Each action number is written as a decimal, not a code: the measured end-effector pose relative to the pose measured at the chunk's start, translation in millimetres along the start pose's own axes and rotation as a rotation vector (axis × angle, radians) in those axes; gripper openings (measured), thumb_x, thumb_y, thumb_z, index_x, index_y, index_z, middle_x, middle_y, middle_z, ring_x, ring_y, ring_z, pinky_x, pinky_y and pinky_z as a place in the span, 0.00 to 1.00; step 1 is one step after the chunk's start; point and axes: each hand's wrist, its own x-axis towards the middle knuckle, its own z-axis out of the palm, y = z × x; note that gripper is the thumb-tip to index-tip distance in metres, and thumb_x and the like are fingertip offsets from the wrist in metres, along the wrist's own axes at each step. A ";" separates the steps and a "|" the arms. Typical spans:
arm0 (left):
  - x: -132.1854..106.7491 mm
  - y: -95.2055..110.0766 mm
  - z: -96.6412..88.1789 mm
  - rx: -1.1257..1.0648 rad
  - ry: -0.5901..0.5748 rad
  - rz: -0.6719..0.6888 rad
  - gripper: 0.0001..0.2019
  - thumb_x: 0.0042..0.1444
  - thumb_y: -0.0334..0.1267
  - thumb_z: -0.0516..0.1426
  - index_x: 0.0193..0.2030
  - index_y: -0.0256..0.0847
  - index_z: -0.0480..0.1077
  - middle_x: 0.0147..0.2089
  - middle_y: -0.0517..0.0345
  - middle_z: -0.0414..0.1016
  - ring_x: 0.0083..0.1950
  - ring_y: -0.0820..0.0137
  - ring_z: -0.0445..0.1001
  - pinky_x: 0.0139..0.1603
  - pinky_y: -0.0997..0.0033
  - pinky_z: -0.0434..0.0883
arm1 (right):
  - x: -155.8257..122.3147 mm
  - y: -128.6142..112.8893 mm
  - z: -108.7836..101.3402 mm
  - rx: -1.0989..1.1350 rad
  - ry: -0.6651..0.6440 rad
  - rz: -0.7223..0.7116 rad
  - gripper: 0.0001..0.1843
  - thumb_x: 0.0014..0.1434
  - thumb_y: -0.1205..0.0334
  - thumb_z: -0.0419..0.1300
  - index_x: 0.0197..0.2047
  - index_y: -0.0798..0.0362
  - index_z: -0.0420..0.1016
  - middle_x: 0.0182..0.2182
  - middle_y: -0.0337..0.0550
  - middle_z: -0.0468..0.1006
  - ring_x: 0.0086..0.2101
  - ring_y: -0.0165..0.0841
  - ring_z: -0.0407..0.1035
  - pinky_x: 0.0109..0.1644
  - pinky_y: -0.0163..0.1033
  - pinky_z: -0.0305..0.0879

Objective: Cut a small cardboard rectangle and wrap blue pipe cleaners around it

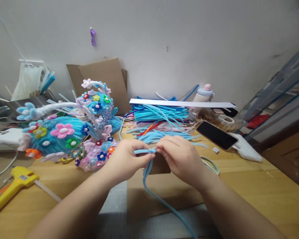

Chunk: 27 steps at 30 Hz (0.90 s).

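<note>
Between my two hands is a light blue pipe cleaner (149, 151), bent and twisted into a small knot at its middle. My left hand (131, 157) pinches it between thumb and fingers, a short end lying across the fingers. On the other side of the knot, the fingertips of my right hand (178, 156) are closed on the same pipe cleaner. Long light blue strands (164, 202) hang from the knot and curve down toward the lower right. Behind my hands lie loose light blue pipe cleaners (161, 134).
Flower-covered blue pipe-cleaner pieces (61, 132) stand at left, above a yellow glue gun (22, 177). Stacked blue pipe cleaners (159, 113) lie at the back under a white strip (179, 103). To the right are a phone (216, 135), a bottle (204, 94) and a tape ring (211, 165).
</note>
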 end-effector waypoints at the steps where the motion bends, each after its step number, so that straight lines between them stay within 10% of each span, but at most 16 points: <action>1: -0.1 -0.7 0.0 0.046 0.019 0.043 0.07 0.50 0.39 0.59 0.29 0.38 0.75 0.25 0.60 0.73 0.27 0.73 0.69 0.28 0.75 0.66 | 0.1 0.4 -0.5 0.061 -0.035 0.050 0.08 0.63 0.67 0.49 0.34 0.54 0.67 0.32 0.43 0.73 0.33 0.33 0.64 0.37 0.39 0.58; 27: 0.8 -9.0 10.7 0.261 0.225 0.225 0.05 0.50 0.37 0.58 0.31 0.40 0.76 0.31 0.58 0.78 0.32 0.69 0.73 0.33 0.73 0.66 | 1.4 -4.4 1.9 0.430 0.066 0.258 0.06 0.57 0.70 0.56 0.33 0.52 0.74 0.30 0.38 0.76 0.31 0.29 0.69 0.36 0.34 0.63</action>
